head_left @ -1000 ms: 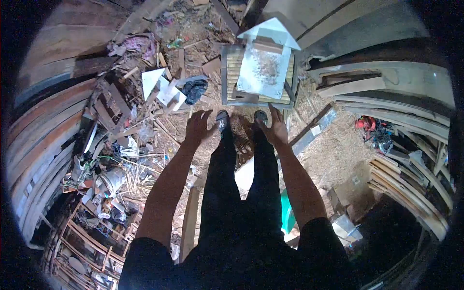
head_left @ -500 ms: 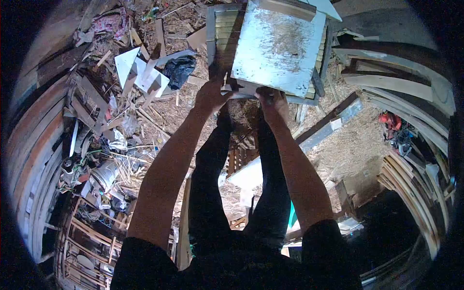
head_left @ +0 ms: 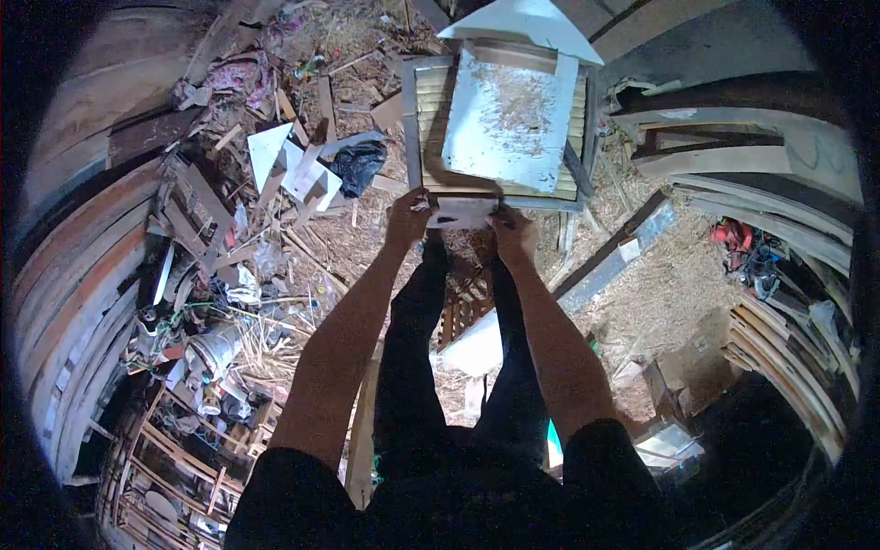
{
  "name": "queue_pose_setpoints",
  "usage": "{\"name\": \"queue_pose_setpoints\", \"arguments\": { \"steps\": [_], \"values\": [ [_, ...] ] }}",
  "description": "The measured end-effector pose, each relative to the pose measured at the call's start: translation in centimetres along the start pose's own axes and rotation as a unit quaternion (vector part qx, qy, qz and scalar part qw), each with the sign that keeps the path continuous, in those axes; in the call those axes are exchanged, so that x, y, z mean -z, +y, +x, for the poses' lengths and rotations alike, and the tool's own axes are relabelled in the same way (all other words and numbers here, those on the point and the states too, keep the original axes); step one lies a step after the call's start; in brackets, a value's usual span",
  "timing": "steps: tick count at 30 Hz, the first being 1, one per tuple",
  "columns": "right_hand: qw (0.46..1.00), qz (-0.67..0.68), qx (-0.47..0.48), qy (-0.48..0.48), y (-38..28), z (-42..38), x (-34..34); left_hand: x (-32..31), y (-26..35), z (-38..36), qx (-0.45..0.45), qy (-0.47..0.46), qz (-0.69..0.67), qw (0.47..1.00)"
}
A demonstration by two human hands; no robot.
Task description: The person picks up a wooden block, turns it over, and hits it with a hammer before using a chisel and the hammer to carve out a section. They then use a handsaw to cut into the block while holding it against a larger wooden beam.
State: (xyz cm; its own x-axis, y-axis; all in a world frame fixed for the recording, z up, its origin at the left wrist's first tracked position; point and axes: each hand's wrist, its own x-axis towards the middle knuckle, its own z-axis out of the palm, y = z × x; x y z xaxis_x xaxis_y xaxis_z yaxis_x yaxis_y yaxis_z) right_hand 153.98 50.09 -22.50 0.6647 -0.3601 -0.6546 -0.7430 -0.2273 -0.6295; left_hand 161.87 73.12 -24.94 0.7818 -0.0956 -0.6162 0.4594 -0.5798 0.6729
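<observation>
Between my two hands is a short, pale piece of board (head_left: 461, 212) with a dark notch-like mark near its lower left. My left hand (head_left: 409, 218) grips its left end, fingers curled around it. At the opposite end, my right hand (head_left: 511, 229) is closed on it too. Just beyond lies a worn white board (head_left: 510, 119), scuffed and dirty on top. It rests on a framed slatted panel (head_left: 427, 128), whose near edge is close to the held piece.
A white triangular panel (head_left: 522, 23) lies behind the slatted panel. White offcuts (head_left: 302, 174) and a black plastic bag (head_left: 359, 168) lie to the left. A long plank (head_left: 616, 243) crosses the debris on the right. Stacked boards (head_left: 82, 266) line the left side.
The short board has come into fuller view between my hands, nearer to me and apart from the white board. The whole view has shifted, showing more of the triangular panel.
</observation>
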Motion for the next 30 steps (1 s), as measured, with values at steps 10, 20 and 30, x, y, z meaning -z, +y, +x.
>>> {"name": "queue_pose_setpoints", "arguments": {
  "steps": [10, 20, 30],
  "values": [
    [0.879, 0.467, 0.04, -0.085, -9.3, -7.6, 10.3, 10.2, 18.1, -10.4, -0.176, -0.005, -0.108, 0.978],
    [0.919, 0.229, 0.316, 0.05, -33.8, -26.4, 26.7, 19.6, 42.0, -27.1, -0.28, 0.033, -0.21, 0.936],
    [0.874, 0.238, 0.399, 0.142, -41.5, -36.6, 34.7, 22.0, 52.6, -38.4, -0.36, 0.115, -0.257, 0.89]
  ]
}}
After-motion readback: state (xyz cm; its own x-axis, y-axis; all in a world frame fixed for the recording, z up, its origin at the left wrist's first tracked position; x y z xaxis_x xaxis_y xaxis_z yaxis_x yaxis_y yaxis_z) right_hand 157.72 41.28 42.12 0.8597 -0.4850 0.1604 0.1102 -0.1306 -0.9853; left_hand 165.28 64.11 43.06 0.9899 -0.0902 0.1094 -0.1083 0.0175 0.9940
